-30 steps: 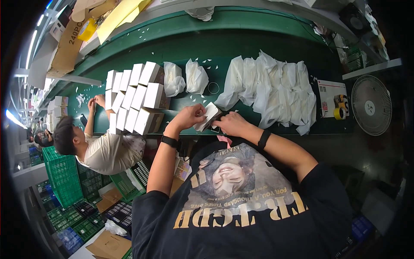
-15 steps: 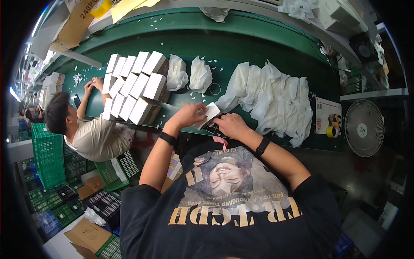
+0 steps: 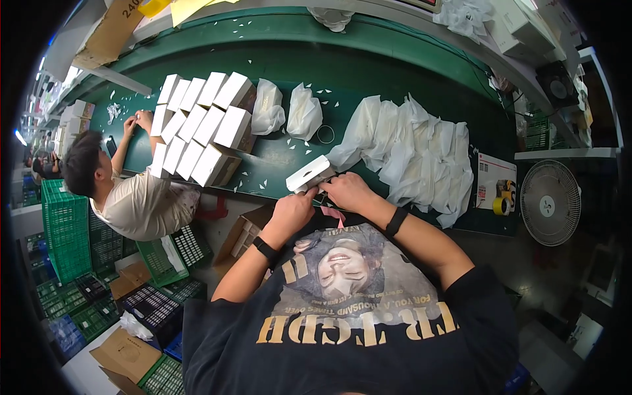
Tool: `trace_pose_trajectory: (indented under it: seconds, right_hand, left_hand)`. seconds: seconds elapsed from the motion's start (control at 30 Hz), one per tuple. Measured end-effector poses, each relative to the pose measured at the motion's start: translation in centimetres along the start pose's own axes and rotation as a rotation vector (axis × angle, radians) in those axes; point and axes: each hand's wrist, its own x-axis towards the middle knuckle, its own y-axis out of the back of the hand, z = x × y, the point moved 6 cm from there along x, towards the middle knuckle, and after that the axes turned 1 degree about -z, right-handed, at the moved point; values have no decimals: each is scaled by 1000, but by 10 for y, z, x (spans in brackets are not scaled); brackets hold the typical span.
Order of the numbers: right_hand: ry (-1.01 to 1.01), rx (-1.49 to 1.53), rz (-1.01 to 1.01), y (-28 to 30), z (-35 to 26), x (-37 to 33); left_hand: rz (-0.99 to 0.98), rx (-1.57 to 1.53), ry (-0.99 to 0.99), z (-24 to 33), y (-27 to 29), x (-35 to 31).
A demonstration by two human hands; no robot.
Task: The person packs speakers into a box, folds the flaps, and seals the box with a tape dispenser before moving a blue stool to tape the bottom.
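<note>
A small white box (image 3: 308,174) with a dark slot in its upper face lies tilted at the bench's near edge. My left hand (image 3: 293,209) is closed at the box's near side, its fingertips pinched along the lower edge. My right hand (image 3: 349,191) grips the same side nearer the right end, with fingers bent and partly hidden. Just beyond the box, to the right, begins a row of goods in white wrapping (image 3: 409,146). Two more wrapped bundles (image 3: 304,113) stand farther off, beside a thin ring (image 3: 326,134).
Rows of white boxes (image 3: 212,125) stand at left, near a co-worker (image 3: 135,187) leaning at the bench. Paper scraps dot the green bench (image 3: 276,161). A flat printed box (image 3: 492,181), yellow tape roll (image 3: 501,205) and fan (image 3: 550,203) are at right; green crates (image 3: 66,227) stack lower left.
The white box has turned, its slotted face now showing. My left hand has dropped from the box's top to its near side, while my right hand stays close to where it was.
</note>
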Motion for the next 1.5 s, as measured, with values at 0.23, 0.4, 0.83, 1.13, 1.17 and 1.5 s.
trace_pose_trajectory:
  seconds: [0.23,0.4,0.83,1.13,1.17,1.5]
  right_hand:
    - [-33,206,37,10,12,-3]
    - [-36,249,80,10,16,-8]
    - [-56,271,139,11,18,-19]
    - [-97,291,194,0,24,-26]
    - [-112,304,222,1,25,-26]
    - [-140,298,213,-3,30,-32]
  left_hand:
    - [-49,134,17,1,-23,11]
    - [-29,105,-47,-1,-20,17]
    - [-16,111,32,0,-15,10]
    - [26,16,69,-6,-19,30]
    - [24,45,76,-6,-21,32]
    - [251,75,19,-4,-23,31]
